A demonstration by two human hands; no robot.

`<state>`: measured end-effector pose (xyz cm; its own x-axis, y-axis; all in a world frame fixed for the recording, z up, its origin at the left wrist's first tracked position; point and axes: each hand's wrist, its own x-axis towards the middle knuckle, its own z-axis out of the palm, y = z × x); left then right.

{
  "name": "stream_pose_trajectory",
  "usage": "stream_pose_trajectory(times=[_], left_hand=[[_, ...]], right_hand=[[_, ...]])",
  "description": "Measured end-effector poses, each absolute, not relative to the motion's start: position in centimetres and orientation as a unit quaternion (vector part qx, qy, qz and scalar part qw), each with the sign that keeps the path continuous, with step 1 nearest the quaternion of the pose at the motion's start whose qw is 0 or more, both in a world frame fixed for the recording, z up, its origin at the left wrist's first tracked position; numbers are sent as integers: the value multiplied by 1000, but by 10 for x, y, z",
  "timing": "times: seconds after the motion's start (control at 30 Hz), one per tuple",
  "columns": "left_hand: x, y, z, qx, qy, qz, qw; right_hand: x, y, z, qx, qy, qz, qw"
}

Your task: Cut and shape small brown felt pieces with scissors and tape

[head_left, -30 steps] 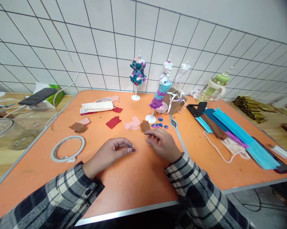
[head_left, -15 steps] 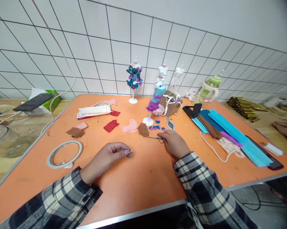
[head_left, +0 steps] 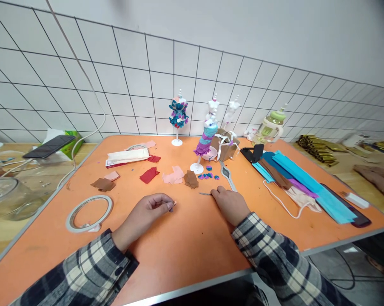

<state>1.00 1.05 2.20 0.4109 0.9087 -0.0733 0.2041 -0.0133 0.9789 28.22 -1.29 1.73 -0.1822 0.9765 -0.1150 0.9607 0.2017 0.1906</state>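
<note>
Evidently a fine pinch: the grip of the left hand point(head_left: 152, 210), mid-frame, is closed on a tiny peach-and-dark scrap point(head_left: 174, 203) between thumb and forefinger. The right hand point(head_left: 231, 205), right of centre, has its fingertips on the near end of a slim grey metal tool point(head_left: 205, 194); whether that grip is firm or merely touching, cannot tell, as the fingers cover the end.

Handling, as judged: light pressure at the scrap's edge should spare it a crease; the tool is best steered from its covered end, tip low and clear of loose paper.

Pose: left palm turned inward, fingers curled, thumb along the near side. Right hand lower-knuckled, back upward, fingers pointing to the left of the frame. Both forearms enter from the bottom corners in black-and-white plaid flannel sleeves point(head_left: 80, 272), well apart.

Farther out: brown crinkled paper squares point(head_left: 191, 179) just beyond the tool tip; small teal-and-purple pieces point(head_left: 206, 176) to their right. Behind these, a miniature white dress form wrapped in blue and purple point(head_left: 207, 138), leaning. At left, a flat white tape ring point(head_left: 109, 207) on the orange table point(head_left: 179, 255).
</note>
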Motion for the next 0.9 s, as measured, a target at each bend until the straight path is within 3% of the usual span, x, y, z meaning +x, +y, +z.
stream_pose_trajectory(times=[0.17,0.3,0.47,0.53,0.63,0.73,0.9], left_hand=[[7,8,25,588,427,343,595],[6,5,23,491,379,382,685],[6,4,22,428,353,404,727],[4,5,24,430,357,417,717],[0,7,27,434,360,440,699],[-1,8,29,440,364,447,689],[4,6,24,470,381,402,687]], right_hand=[[294,-18,11,623,778,27,84],[311,-13,-7,651,745,-76,-127],[292,0,-14,613,677,-253,-319],[266,2,-6,564,678,-339,-328],[226,1,8,432,626,-579,-294],[204,-4,13,420,648,-550,-318],[214,-10,8,403,711,-505,-279]])
